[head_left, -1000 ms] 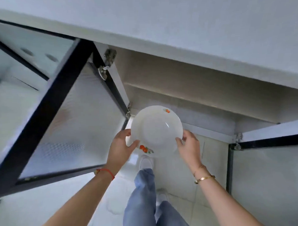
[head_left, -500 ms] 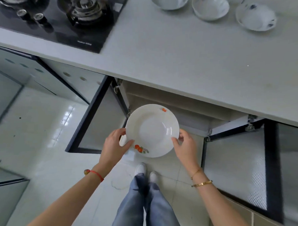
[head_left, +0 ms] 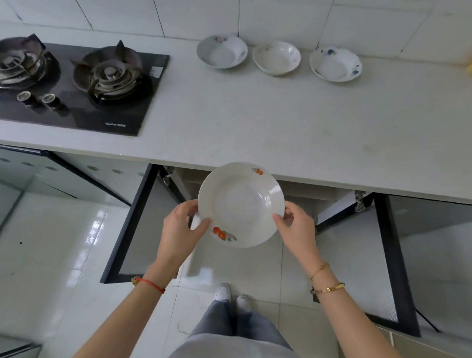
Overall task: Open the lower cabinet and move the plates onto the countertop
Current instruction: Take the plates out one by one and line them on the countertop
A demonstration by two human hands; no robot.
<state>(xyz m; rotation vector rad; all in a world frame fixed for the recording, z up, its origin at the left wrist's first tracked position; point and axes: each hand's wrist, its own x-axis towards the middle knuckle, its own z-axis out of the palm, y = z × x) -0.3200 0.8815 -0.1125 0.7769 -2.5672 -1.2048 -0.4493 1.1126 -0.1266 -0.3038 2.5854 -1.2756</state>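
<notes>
we held a white plate (head_left: pixel 241 204) with orange fruit prints by its rim, left hand (head_left: pixel 177 232) and right hand (head_left: pixel 299 227) on opposite sides, in front of the countertop (head_left: pixel 254 129) edge, above both open cabinet doors (head_left: pixel 139 229), with three plates (head_left: pixel 277 57) near the wall beside the stove (head_left: pixel 68 83).

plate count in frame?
4. Three in a row on the countertop by the wall: left, middle, right. One held by both hands. More may be hidden inside the cabinet.
</notes>
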